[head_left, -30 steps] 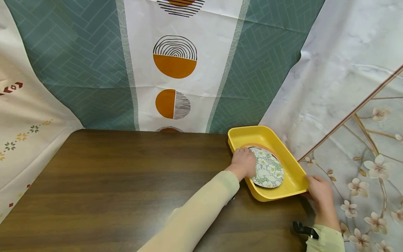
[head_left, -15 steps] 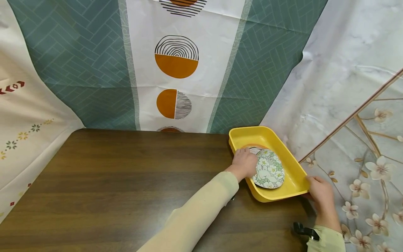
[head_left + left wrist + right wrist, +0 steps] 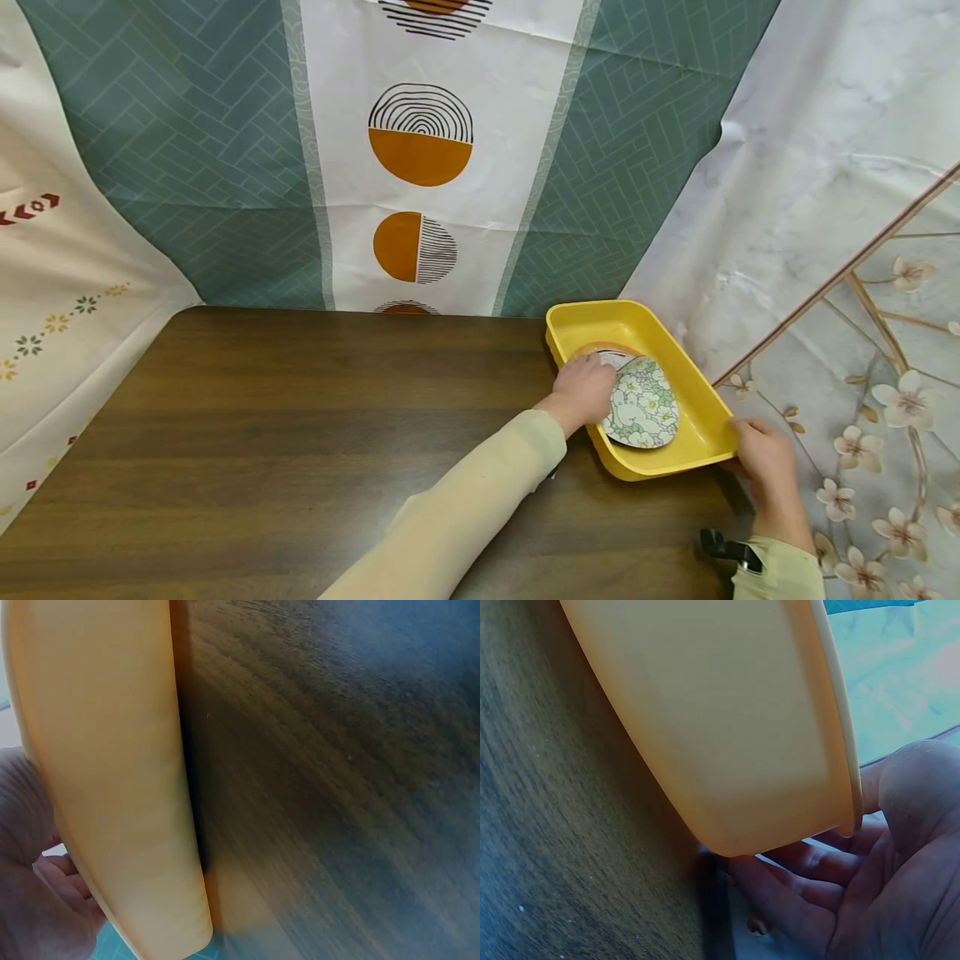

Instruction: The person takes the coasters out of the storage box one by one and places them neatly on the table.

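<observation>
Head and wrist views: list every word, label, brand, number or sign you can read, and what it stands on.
No readable text in any view.
Yellow tray: no lettering on the visible walls.
Flowered disc: drawing only, no words.
Whiter disc: partly covered; its dark marks are too small to read.
Hanging cloths: printed patterns only.

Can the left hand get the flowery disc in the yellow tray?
Probably yes: the left hand is over the side of the tray, right by the disc, and nothing seems to block its way.
</observation>
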`<control>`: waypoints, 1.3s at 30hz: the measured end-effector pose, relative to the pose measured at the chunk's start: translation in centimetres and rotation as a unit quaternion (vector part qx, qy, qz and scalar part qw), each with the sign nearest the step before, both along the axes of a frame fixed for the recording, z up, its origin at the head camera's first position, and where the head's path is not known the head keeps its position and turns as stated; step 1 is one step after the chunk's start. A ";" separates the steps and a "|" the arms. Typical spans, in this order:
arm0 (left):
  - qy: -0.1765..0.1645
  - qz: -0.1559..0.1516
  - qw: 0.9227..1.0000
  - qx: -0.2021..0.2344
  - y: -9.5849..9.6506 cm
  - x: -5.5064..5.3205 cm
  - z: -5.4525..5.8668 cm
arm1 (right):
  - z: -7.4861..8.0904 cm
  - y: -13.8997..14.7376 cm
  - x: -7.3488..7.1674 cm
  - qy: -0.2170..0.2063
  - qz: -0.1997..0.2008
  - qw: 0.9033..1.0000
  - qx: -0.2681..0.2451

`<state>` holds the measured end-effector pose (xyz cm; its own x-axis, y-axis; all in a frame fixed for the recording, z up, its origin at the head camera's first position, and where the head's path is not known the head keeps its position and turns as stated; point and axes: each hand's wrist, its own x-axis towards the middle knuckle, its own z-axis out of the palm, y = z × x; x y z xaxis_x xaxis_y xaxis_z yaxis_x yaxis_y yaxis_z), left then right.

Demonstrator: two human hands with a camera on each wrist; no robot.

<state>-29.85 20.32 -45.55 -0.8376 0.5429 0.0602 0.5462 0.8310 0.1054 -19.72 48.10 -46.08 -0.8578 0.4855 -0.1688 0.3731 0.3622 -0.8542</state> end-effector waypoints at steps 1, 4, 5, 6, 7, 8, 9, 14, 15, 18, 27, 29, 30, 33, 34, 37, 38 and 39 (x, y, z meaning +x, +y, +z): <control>-0.001 -0.004 1.000 0.001 0.0 0.0 0.0 | 0.0 0.0 0.0 0.000 -0.001 1.000 0.001; 0.000 -0.012 1.000 0.013 -0.1 0.0 0.0 | -0.1 0.0 0.0 0.002 -0.003 1.000 0.004; 0.001 -0.013 1.000 0.017 -0.2 0.1 0.1 | -0.1 0.0 0.0 0.003 -0.005 1.000 0.006; 0.002 -0.014 1.000 0.022 -0.2 0.1 0.1 | -0.1 -0.1 0.0 0.003 -0.005 1.000 0.007; 0.003 -0.013 1.000 0.026 -0.3 0.2 0.1 | -0.1 -0.1 0.0 0.004 -0.005 1.000 0.007; 0.003 -0.012 0.999 0.031 -0.3 0.2 0.1 | -0.1 -0.1 0.0 0.004 -0.005 1.000 0.007; 0.002 -0.011 0.999 0.034 -0.4 0.2 0.1 | -0.1 -0.1 0.0 0.004 -0.005 1.000 0.006; 0.001 -0.013 0.999 0.036 -0.5 0.3 0.0 | 0.0 -0.2 0.0 0.003 -0.003 1.000 0.004; 0.002 -0.016 0.999 0.035 -0.5 0.4 0.0 | 0.0 -0.2 0.1 0.002 -0.003 1.000 0.005; 0.005 -0.025 0.999 0.033 -0.6 0.5 0.0 | 0.1 -0.1 0.1 0.000 -0.001 1.000 0.008; 0.024 -0.036 0.998 0.041 -0.8 0.9 0.0 | 0.1 -0.1 0.0 -0.006 0.001 1.000 0.006; 0.029 -0.037 0.998 0.040 -0.9 1.0 0.0 | 0.0 -0.1 -0.1 -0.006 0.001 1.000 0.006; 0.032 -0.037 0.998 0.039 -0.9 1.0 0.0 | 0.0 -0.1 -0.1 -0.005 0.002 1.000 0.007; 0.036 -0.036 0.998 0.034 -1.0 1.0 0.0 | -0.1 -0.1 -0.2 -0.001 0.004 1.000 0.004; 0.036 -0.035 0.998 0.034 -1.0 1.0 0.1 | -0.1 -0.1 -0.1 0.000 0.005 1.000 0.004; 0.029 -0.030 0.998 0.045 -1.1 0.9 0.1 | -0.1 -0.1 0.0 -0.003 0.006 1.000 0.008; 0.026 -0.027 0.998 0.054 -1.2 0.9 0.2 | -0.1 -0.1 0.0 -0.005 0.005 1.000 0.010; 0.024 -0.025 0.997 0.063 -1.3 0.9 0.2 | -0.1 -0.1 0.0 -0.006 0.006 1.000 0.013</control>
